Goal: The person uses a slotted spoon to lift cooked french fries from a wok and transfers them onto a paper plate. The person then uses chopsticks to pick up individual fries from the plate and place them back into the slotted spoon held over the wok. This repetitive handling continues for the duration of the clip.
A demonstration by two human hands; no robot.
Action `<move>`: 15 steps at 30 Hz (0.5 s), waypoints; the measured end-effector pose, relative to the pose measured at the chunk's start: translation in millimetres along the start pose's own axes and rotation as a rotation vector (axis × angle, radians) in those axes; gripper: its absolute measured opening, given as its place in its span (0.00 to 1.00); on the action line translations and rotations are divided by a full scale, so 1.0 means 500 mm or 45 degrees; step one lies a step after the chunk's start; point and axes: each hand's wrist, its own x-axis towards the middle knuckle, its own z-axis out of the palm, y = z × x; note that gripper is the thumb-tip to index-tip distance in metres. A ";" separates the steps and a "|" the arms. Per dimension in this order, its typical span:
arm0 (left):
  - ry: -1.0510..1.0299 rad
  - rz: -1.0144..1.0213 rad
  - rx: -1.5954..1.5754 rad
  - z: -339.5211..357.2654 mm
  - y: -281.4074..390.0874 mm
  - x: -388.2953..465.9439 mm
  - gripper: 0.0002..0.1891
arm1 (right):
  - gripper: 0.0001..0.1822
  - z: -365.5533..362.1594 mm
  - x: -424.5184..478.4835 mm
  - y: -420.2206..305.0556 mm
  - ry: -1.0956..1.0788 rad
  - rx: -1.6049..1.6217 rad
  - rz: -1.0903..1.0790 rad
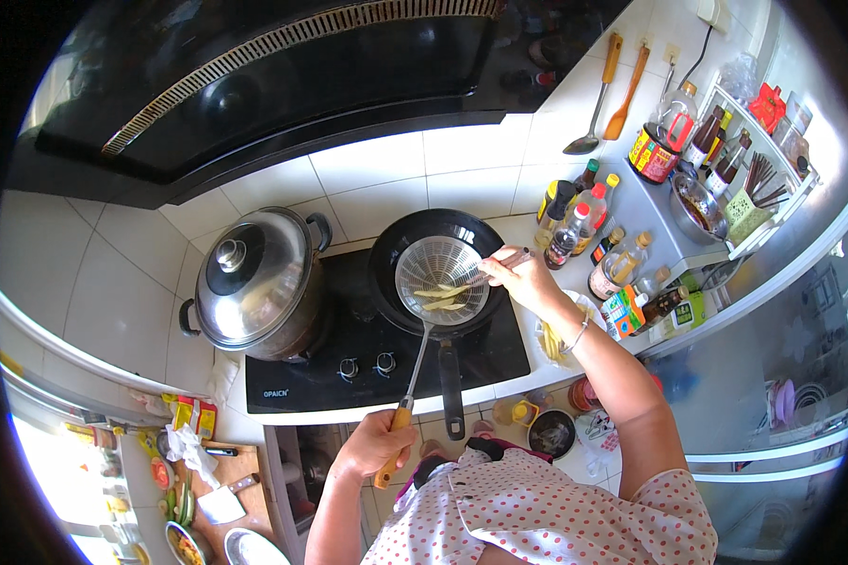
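Note:
My left hand [377, 443] grips the wooden handle of a perforated metal skimmer [413, 265], whose bowl is over a black wok [389, 236] on the gas hob. Several pale yellow strips of food [444, 291] lie in the skimmer. Above the bowl's right side, my right hand [519, 277] holds slim utensils, likely chopsticks [514, 259], pointing at the strips. A plate [571, 300] with more yellow strips [552, 346] stands on the counter, below my right forearm. The wok's black handle [451, 388] points towards me.
A large lidded steel pot [258, 279] stands at the hob's left. Several bottles [565, 236] line the right counter. The range hood [290, 92] overhangs the back. At lower left, a cleaver [222, 503] lies on a wooden board [244, 470] near metal bowls. A black pan [551, 432] is lower down, beyond the counter edge.

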 end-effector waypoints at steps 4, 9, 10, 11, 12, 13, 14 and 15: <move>0.008 -0.003 -0.038 -0.001 0.004 0.003 0.07 | 0.13 -0.010 -0.001 -0.002 0.136 0.000 0.061; 0.015 0.002 -0.131 0.001 0.003 0.018 0.06 | 0.10 -0.044 -0.013 0.001 0.338 0.325 0.053; 0.033 -0.001 -0.134 0.002 0.006 0.017 0.05 | 0.10 -0.056 -0.025 -0.003 0.422 0.324 0.075; 0.050 -0.005 -0.135 0.002 0.011 0.014 0.05 | 0.10 -0.073 -0.036 -0.010 0.477 0.366 0.058; 0.073 -0.022 -0.197 0.003 0.014 0.008 0.05 | 0.10 -0.090 -0.051 -0.022 0.531 0.402 0.048; 0.070 0.010 -0.228 0.002 0.010 0.009 0.05 | 0.10 -0.116 -0.066 -0.011 0.618 0.405 0.078; 0.069 0.040 -0.262 0.000 0.003 0.010 0.05 | 0.13 -0.147 -0.092 -0.003 0.675 0.190 -0.005; 0.038 0.022 -0.257 -0.005 0.002 0.013 0.05 | 0.13 -0.182 -0.121 0.017 0.738 0.123 0.070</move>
